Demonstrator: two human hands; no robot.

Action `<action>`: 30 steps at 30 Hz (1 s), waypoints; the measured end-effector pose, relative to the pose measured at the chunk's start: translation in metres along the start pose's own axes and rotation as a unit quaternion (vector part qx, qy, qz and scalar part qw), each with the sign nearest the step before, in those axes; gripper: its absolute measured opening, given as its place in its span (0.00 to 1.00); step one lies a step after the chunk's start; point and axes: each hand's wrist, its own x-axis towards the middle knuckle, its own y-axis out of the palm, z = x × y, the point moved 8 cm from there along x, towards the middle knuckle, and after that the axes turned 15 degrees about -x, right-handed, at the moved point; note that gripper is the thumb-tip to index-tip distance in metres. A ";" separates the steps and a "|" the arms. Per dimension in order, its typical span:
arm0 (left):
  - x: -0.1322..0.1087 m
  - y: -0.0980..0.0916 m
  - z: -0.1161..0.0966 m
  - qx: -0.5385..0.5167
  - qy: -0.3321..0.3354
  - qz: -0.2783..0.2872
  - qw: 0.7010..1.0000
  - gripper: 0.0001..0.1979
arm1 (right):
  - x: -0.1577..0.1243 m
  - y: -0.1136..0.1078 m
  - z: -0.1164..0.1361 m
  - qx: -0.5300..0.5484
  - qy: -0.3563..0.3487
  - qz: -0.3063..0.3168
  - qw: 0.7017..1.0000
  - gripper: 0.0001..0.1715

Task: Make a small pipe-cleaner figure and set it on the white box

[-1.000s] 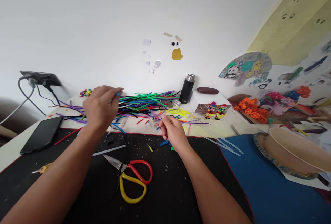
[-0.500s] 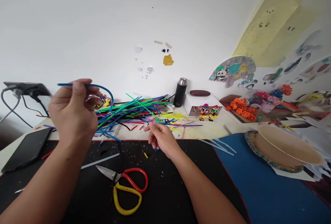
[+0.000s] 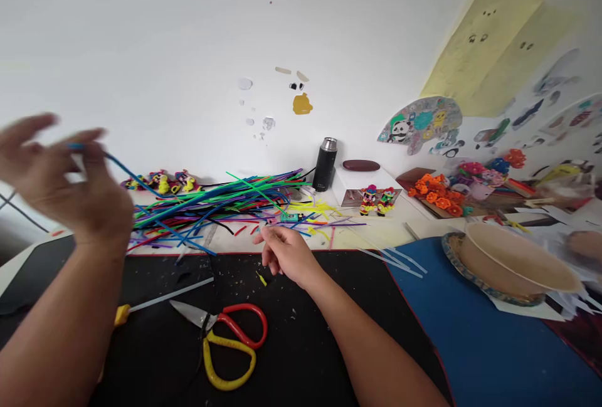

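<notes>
My left hand (image 3: 70,175), smeared by motion, is raised at the left. Its fingertips pinch a blue pipe cleaner (image 3: 132,175), which slants down to the right in front of a pile of pipe cleaners (image 3: 235,197). Over the far edge of the black mat, my right hand (image 3: 286,253) has thumb and fingers closed together; whatever may be in them is too small to make out. Below it lie scissors (image 3: 226,332) with one red and one yellow handle. A yellow scrap (image 3: 262,279) rests beside the right fingers.
A hot glue gun (image 3: 123,315) with a glue stick lies partly behind my left forearm. At the back stand a black flask (image 3: 325,165), a white box (image 3: 364,187) and small figures (image 3: 376,200). A bowl (image 3: 522,263) and glue sticks (image 3: 395,261) lie right.
My left hand has moved left and slightly up with the blue pipe cleaner, uncovering small figures and the glue gun's tip. My right hand has stayed nearly in place, and the view has shifted slightly.
</notes>
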 end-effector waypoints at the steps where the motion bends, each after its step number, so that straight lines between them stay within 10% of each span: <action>1: -0.001 -0.003 -0.003 0.003 0.004 -0.003 1.000 0.15 | 0.000 0.002 -0.001 -0.008 -0.001 0.005 1.000 0.30; 7: -0.026 0.007 -0.024 0.031 0.067 -0.018 0.997 0.10 | -0.001 0.004 -0.003 -0.041 0.003 0.009 0.999 0.25; 13: -0.083 0.100 -0.006 0.033 0.042 0.369 0.928 0.13 | -0.002 0.001 0.004 -0.081 -0.037 -0.034 0.995 0.16; 17: -0.126 0.130 -0.010 0.003 0.027 0.493 0.869 0.15 | -0.002 -0.002 0.005 -0.098 -0.030 -0.062 0.993 0.07; 30: -0.124 0.126 -0.004 -0.116 -0.093 0.510 0.847 0.14 | 0.000 0.003 0.002 -0.011 -0.034 -0.052 0.998 0.21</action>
